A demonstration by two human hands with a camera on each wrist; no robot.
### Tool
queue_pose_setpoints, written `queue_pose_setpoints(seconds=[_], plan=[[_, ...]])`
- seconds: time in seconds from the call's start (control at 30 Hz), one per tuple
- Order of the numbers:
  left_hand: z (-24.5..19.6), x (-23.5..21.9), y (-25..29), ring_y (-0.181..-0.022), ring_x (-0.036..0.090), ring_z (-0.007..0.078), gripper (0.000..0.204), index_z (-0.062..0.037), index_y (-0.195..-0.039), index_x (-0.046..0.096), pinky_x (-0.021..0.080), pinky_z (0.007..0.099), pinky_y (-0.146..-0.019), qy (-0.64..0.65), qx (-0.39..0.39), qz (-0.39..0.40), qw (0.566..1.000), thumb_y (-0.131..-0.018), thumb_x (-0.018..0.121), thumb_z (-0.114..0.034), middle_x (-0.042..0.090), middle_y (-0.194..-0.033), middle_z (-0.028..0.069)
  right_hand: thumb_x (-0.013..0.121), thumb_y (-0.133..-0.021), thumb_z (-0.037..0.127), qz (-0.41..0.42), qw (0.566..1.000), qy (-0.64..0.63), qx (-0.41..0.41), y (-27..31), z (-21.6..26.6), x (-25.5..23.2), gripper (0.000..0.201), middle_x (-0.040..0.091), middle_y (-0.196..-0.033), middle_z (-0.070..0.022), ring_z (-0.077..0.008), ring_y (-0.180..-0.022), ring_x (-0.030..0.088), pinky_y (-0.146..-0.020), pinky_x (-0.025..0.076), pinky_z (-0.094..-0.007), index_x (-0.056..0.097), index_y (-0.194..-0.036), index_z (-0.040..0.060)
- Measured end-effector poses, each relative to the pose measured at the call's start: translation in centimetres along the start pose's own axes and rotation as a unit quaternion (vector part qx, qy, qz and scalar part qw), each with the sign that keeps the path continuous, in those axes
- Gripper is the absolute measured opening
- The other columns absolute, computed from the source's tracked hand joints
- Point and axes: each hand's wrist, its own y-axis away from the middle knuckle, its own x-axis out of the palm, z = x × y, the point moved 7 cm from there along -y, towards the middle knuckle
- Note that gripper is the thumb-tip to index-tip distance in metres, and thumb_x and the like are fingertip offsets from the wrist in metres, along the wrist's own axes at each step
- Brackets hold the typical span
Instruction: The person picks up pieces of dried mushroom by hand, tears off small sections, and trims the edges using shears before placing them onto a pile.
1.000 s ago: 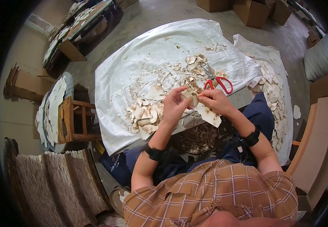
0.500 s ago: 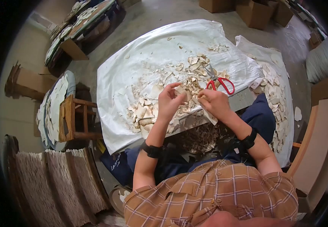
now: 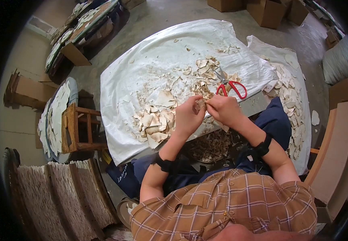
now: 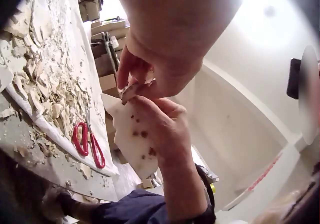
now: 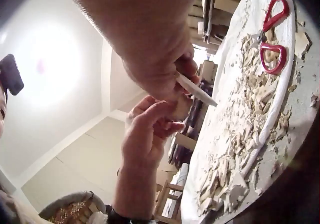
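Note:
Both hands meet over the near edge of the white-covered table. The left hand pinches a small pale, brown-edged flake between thumb and fingers. Right beside it, the right hand has its thumb and fingertips at that flake. In the left wrist view, the right hand also grips a larger flat, pale piece with brown spots, which hangs under its fingers. Seen edge-on in the right wrist view, this spotted piece sticks out past the right hand. Red-handled scissors lie on the table just beyond the right hand.
Broken pale flakes are heaped on the white sheet. More flakes cover a cloth at the right. Beneath the table edge sits a container of scraps. A wooden stool stands left, cardboard boxes at the back.
Half a second ago the hands were apart; now their fingertips have come back together. The spotted piece, facing up earlier, is now mostly hidden under the right hand in the head view.

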Motion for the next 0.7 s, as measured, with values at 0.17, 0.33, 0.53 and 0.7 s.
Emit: queue_pose_setpoints(seconds=[0.17,0.33,0.53,0.7], plan=[[1.0,-1.8,-0.4,-0.048,0.043,0.0043,0.025,-0.0022,-0.091,0.058,0.035,0.0204,-0.044,-0.093,0.068,-0.105,0.988,-0.068,0.065,-0.008,0.046,-0.052,-0.0015,0.057,-0.073,0.016,-0.002,0.999,0.024,-0.028,0.3,1.5,0.4,0.009,0.054,-0.063,-0.0081,-0.0265,-0.053,0.054,-0.046,0.042,-0.035,0.056,-0.068,0.0082],[3.2,-1.8,-1.1,-0.057,0.051,0.0051,0.029,-0.0013,-0.101,0.055,0.043,0.0207,-0.048,0.272,-0.135,-0.021,0.953,-0.073,0.061,-0.002,0.053,-0.064,0.0,0.058,-0.075,0.018,0.005,0.992,-0.094,0.079,0.1,-0.4,-0.1,0.01,0.058,-0.065,-0.0073,-0.026,-0.057,0.057,-0.05,0.043,-0.0346,0.061,-0.075,0.0085],[3.3,0.0,-0.5,-0.058,0.044,0.0026,0.031,-0.0041,-0.103,0.058,0.037,0.0171,-0.052,0.228,-0.108,0.053,0.966,-0.072,0.061,-0.004,0.052,-0.07,-0.0036,0.055,-0.078,0.016,0.024,0.958,-0.245,0.146,0.0,-2.1,0.4,0.021,0.062,-0.079,-0.0153,-0.025,-0.069,0.061,-0.06,0.045,-0.0299,0.061,-0.093,0.0032],[2.4,0.0,-0.6,-0.058,0.047,0.0035,0.032,-0.0033,-0.104,0.058,0.04,0.0188,-0.054,0.2,-0.07,0.051,0.976,-0.072,0.06,-0.003,0.056,-0.069,-0.0014,0.055,-0.078,0.017,0.078,0.938,-0.285,0.18,0.1,-2.2,0.9,0.021,0.062,-0.07,-0.0123,-0.0165,-0.062,0.059,-0.057,0.044,-0.0276,0.062,-0.089,0.0]])
